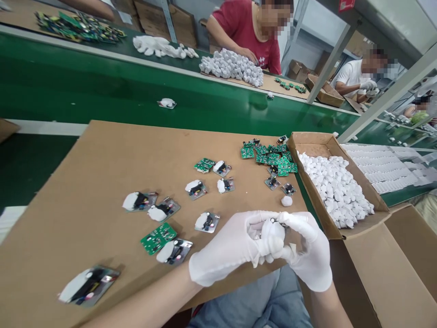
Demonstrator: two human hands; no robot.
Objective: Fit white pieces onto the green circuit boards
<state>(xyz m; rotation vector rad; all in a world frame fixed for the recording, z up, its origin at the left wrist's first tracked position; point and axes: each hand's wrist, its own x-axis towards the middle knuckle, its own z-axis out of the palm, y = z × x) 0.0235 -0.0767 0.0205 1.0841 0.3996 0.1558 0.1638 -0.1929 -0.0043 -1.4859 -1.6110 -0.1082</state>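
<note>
My left hand [235, 243] and my right hand [307, 248], both in white gloves, meet over the front edge of a brown board [102, 168]. Their fingers are closed around a white rounded piece [273, 234] with a small dark component showing at its top. The gloves hide much of it. To the left, several circuit boards with white pieces [206, 222] lie spread out. A green circuit board [158, 238] rests among them. A loose white piece [287, 201] sits just beyond my hands, near a cluster of green boards [273, 158].
A cardboard box [370, 196] of white pieces stands at the right, with an open flap below it. Beyond the board runs a green conveyor [119, 100] carrying a few assemblies. People work across it beside piles of parts. A metal post [331, 64] rises at right.
</note>
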